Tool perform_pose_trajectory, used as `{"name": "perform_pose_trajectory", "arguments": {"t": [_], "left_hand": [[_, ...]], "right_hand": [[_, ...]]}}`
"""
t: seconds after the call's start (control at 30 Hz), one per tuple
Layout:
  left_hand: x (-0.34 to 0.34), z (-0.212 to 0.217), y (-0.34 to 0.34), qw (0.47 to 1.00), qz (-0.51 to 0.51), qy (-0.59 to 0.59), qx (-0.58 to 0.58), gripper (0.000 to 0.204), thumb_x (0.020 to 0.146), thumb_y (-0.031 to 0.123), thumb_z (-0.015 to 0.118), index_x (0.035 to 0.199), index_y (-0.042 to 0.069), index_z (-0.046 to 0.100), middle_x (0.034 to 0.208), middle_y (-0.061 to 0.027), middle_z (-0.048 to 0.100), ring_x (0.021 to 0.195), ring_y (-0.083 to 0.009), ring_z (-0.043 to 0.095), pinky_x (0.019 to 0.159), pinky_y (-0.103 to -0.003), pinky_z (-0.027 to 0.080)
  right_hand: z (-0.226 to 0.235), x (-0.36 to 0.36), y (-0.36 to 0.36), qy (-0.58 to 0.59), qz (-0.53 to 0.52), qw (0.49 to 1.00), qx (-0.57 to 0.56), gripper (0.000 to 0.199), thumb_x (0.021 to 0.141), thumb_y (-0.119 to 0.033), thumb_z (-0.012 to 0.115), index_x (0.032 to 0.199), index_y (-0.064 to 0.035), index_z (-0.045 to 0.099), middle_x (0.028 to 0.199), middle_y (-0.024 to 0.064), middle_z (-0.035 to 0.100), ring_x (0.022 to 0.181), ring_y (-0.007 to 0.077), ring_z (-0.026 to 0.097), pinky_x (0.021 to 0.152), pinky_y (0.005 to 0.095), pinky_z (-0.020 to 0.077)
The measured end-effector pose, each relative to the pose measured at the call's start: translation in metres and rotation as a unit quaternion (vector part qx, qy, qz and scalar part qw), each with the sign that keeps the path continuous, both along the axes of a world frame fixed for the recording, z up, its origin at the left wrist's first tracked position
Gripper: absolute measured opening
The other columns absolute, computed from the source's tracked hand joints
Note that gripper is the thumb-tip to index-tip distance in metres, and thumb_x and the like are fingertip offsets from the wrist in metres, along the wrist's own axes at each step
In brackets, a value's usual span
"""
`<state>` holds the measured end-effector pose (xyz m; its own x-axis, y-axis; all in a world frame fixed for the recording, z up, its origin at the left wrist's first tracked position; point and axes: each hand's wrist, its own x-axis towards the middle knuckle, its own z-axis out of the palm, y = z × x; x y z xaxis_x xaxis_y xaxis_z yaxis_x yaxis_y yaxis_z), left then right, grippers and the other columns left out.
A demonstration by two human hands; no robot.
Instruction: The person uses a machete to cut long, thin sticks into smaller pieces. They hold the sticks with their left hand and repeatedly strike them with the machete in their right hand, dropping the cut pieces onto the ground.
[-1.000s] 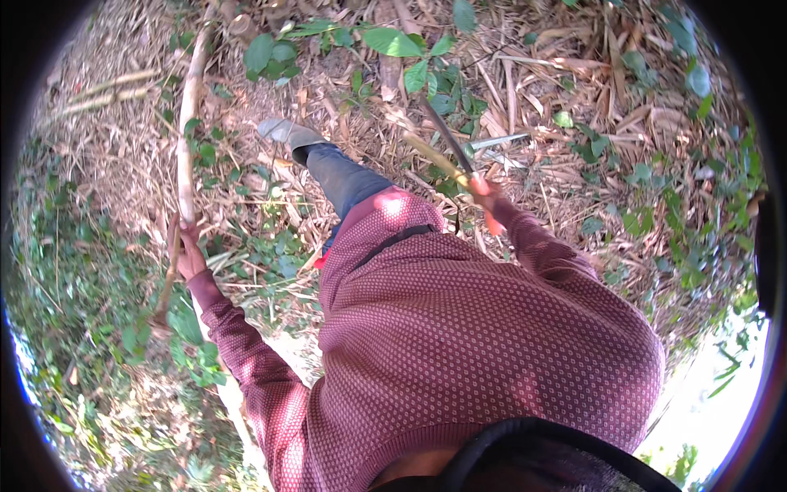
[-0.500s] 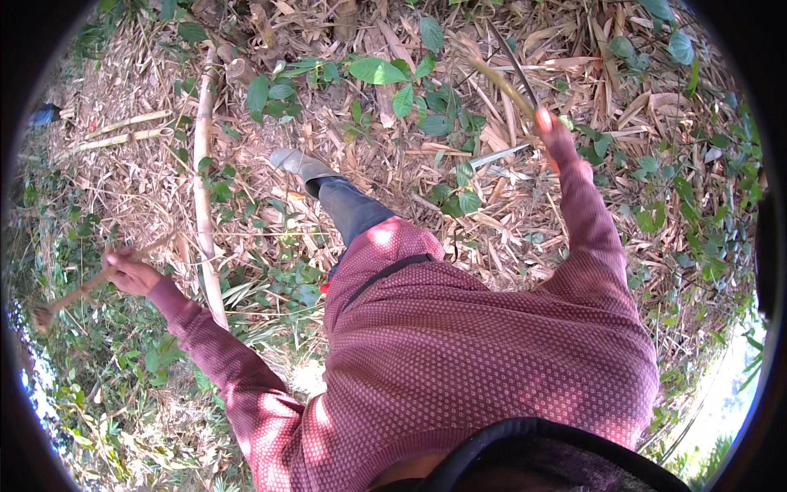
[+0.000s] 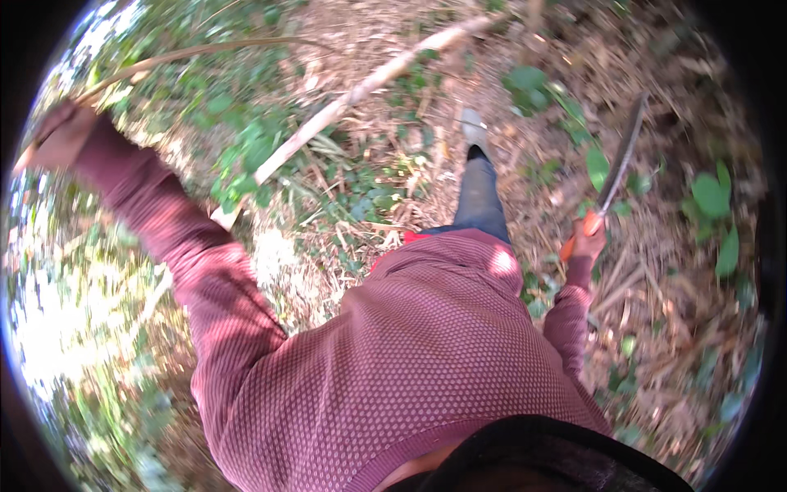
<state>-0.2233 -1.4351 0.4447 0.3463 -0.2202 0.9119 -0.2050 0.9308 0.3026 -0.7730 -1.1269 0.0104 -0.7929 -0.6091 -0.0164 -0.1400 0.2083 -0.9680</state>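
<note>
At the far left my left hand (image 3: 61,139), smeared by motion, is raised and closed around a long thin stick (image 3: 176,53). The stick bows away from the hand toward the upper middle, and a short end pokes out below the fist. On the right, my right hand (image 3: 589,242) grips the orange handle of a curved blade (image 3: 625,156). That blade is long, narrow and dark, and points up and away from me over the leaf litter. Whether its edge has teeth is too blurred to tell.
A pale straight pole (image 3: 361,90) lies slantwise on the ground ahead. My grey boot (image 3: 474,131) stands on dry leaf litter (image 3: 418,189). Low green plants (image 3: 711,197) grow at the right, and denser undergrowth (image 3: 238,156) spreads on the left.
The view has swung left. My left hand has risen with its stick. My right hand has come nearer my body with the blade; a stick seen beside that hand earlier no longer shows.
</note>
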Motion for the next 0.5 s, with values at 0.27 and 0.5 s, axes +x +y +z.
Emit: {"name": "perform_pose_trajectory", "arguments": {"t": [0.27, 0.5], "left_hand": [[0.033, -0.150, 0.021, 0.930, -0.158, 0.317, 0.095, 0.055, 0.088, 0.061, 0.028, 0.056, 0.016, 0.035, 0.045, 0.0038, 0.029, 0.033, -0.0070, 0.022, 0.027, -0.021, 0.020], [0.042, -0.184, 0.056, 0.937, -0.103, 0.305, 0.132, 0.058, 0.080, 0.070, 0.033, 0.061, 0.015, 0.032, 0.048, 0.0033, 0.025, 0.036, -0.0086, 0.020, 0.032, -0.023, 0.019]], "right_hand": [[0.075, 0.161, -0.128, -0.169, 0.358, 0.906, -0.148, 0.030, 0.078, -0.007, 0.061, 0.105, 0.0019, 0.052, 0.077, 0.0049, 0.055, 0.055, 0.0092, 0.051, 0.046, 0.0241, 0.0438], [0.319, 0.203, -0.226, -0.096, 0.454, 0.727, -0.506, 0.016, 0.078, -0.008, 0.058, 0.091, 0.0004, 0.052, 0.065, 0.0046, 0.054, 0.054, 0.0111, 0.052, 0.050, 0.0229, 0.0433]]}}
